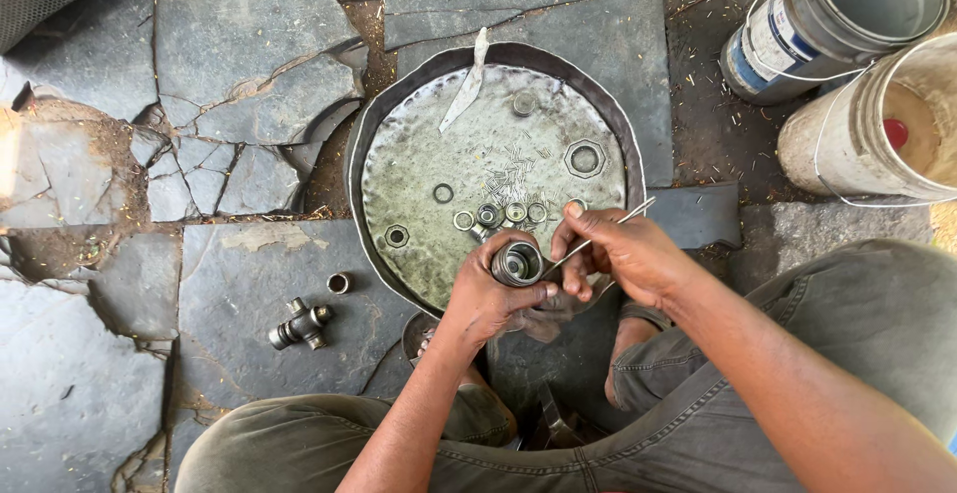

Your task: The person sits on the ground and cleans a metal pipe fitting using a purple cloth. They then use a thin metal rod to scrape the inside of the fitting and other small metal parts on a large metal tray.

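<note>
My left hand [485, 299] grips a small round metal bearing cup [516, 264], its open end facing up, over the near rim of a wide shallow metal pan [371, 144]. My right hand [618, 252] pinches a thin metal wire [630, 213] whose lower end reaches into the cup. In the pan's oily liquid lie several rings and cups [502, 215], a large hex nut [584, 159], a smaller hex nut [397, 236], many thin needle rollers [513, 162] and a pale strip [467, 89].
A metal cross joint [301, 325] and a loose bearing cup [339, 283] lie on the cracked stone floor at left. Two buckets [837, 24] [877, 124] stand at the upper right. My knees and feet frame the bottom.
</note>
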